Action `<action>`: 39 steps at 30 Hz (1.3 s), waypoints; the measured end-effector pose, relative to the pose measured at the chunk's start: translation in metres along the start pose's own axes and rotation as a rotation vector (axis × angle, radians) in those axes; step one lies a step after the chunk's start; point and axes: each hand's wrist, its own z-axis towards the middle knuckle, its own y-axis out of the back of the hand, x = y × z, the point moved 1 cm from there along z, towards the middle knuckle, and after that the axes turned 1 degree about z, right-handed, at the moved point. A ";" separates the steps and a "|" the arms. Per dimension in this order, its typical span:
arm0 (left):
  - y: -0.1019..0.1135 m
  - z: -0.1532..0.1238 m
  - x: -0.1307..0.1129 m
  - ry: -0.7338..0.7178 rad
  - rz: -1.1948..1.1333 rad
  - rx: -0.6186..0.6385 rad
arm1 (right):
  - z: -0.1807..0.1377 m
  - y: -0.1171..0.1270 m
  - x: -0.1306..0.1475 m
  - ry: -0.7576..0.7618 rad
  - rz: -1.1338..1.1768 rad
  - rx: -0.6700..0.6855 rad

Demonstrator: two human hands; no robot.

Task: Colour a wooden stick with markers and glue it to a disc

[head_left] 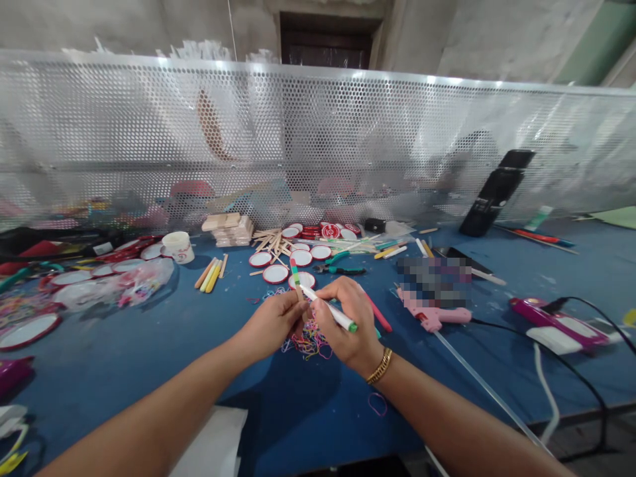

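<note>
Forearms (447, 424) nearest, marker (342, 318) in right hand (362, 324)

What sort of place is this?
Probably a craft workspace: the right hand holds a marker, and a glue gun and loose wooden sticks lie on the blue table.

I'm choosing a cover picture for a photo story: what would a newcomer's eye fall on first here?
Probably the centre, where the person's right grip holds a green-ended white marker close to the red-and-green stick in their left grip. Next, the pink glue gun on the blue table to the right, and the perforated metal screen across the back.
</note>
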 end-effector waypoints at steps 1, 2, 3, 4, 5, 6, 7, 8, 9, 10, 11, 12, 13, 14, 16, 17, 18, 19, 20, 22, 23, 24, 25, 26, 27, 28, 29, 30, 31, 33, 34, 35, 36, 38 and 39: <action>0.000 0.000 0.000 -0.003 -0.010 0.004 | 0.000 0.000 0.001 0.002 0.001 0.008; -0.001 0.000 0.000 -0.005 -0.014 0.008 | 0.001 0.000 0.001 0.003 0.002 0.015; -0.001 0.000 0.001 -0.004 -0.011 0.010 | 0.001 0.000 0.000 0.004 0.001 0.020; -0.001 0.000 0.001 -0.001 -0.004 0.009 | 0.001 0.000 0.000 0.003 -0.001 0.021; -0.001 0.000 0.001 0.004 0.003 0.006 | 0.001 0.000 -0.001 0.002 -0.005 0.018; 0.000 0.000 0.001 0.013 0.007 0.002 | 0.001 0.000 -0.002 -0.002 -0.013 0.011; 0.000 0.000 0.001 0.023 0.006 -0.002 | 0.001 0.000 -0.003 -0.006 -0.023 0.001; 0.000 0.000 0.001 0.030 0.001 -0.003 | 0.000 0.000 -0.004 -0.010 -0.033 -0.010; 0.000 0.000 0.001 0.033 -0.008 -0.002 | 0.000 0.000 -0.004 -0.014 -0.040 -0.018; 0.000 0.000 0.001 0.034 -0.016 0.001 | 0.000 0.000 -0.004 -0.016 -0.043 -0.021; 0.000 0.000 0.001 0.034 -0.023 0.004 | 0.000 0.000 -0.004 -0.017 -0.041 -0.020; 0.000 0.000 0.001 0.030 -0.031 0.006 | 0.000 0.000 -0.003 -0.015 -0.035 -0.014; -0.001 0.001 0.001 0.026 -0.038 0.011 | 0.000 0.000 -0.002 -0.013 -0.026 -0.008; -0.001 0.001 0.001 0.024 -0.044 0.015 | 0.000 0.000 -0.001 -0.011 -0.017 -0.001; -0.001 0.001 0.000 0.020 -0.047 0.018 | 0.001 0.000 0.000 -0.005 -0.004 0.014; -0.001 0.001 0.000 0.018 -0.045 0.017 | 0.001 0.000 0.000 -0.004 -0.001 0.019; -0.001 0.000 -0.001 0.018 -0.041 0.015 | 0.001 0.000 0.000 -0.007 -0.002 0.020; -0.001 0.000 -0.001 0.020 -0.038 0.011 | 0.000 0.000 -0.001 -0.012 -0.006 0.016; 0.000 0.000 -0.001 0.025 -0.036 0.005 | 0.000 0.000 -0.002 -0.020 -0.013 0.010; 0.000 -0.001 -0.002 0.035 -0.035 -0.004 | 0.000 0.000 -0.003 -0.030 -0.027 -0.009; 0.000 -0.001 -0.003 0.035 -0.033 -0.006 | 0.000 0.000 -0.003 -0.030 -0.029 -0.014; 0.000 -0.001 -0.003 0.032 -0.032 -0.007 | 0.000 0.000 -0.003 -0.025 -0.026 -0.014; -0.001 -0.001 -0.004 0.028 -0.033 -0.006 | 0.000 0.000 -0.002 -0.017 -0.021 -0.010; -0.001 -0.001 -0.004 0.023 -0.035 -0.004 | 0.000 -0.001 -0.002 -0.010 -0.016 -0.007; -0.001 -0.001 -0.004 0.019 -0.039 0.000 | 0.000 -0.001 -0.001 -0.004 -0.010 -0.003; -0.001 -0.001 -0.005 0.016 -0.044 0.004 | 0.000 -0.001 0.000 -0.001 -0.006 0.001; -0.001 0.000 -0.005 0.014 -0.049 0.007 | 0.001 -0.001 0.000 0.002 -0.003 0.003; -0.001 0.000 -0.005 0.009 -0.051 0.008 | 0.001 -0.001 0.000 0.002 -0.001 0.005; -0.001 0.000 -0.005 0.003 -0.050 0.011 | 0.001 -0.001 0.000 0.003 0.001 0.005; -0.001 0.000 -0.005 -0.001 -0.040 0.009 | 0.001 -0.002 0.000 0.003 0.001 0.007; -0.001 -0.001 -0.006 -0.001 -0.031 0.008 | 0.001 -0.002 0.000 0.002 0.000 0.009; -0.001 -0.001 -0.006 0.000 -0.022 0.010 | 0.001 -0.002 -0.001 0.000 -0.003 0.011; -0.001 -0.001 -0.006 0.004 -0.013 0.010 | 0.000 -0.002 -0.001 -0.003 -0.007 0.013; 0.000 -0.001 -0.007 0.014 -0.005 0.010 | 0.000 -0.002 -0.003 -0.011 -0.016 0.014; 0.000 -0.001 -0.008 0.021 -0.003 0.009 | 0.000 -0.002 -0.003 -0.016 -0.023 0.009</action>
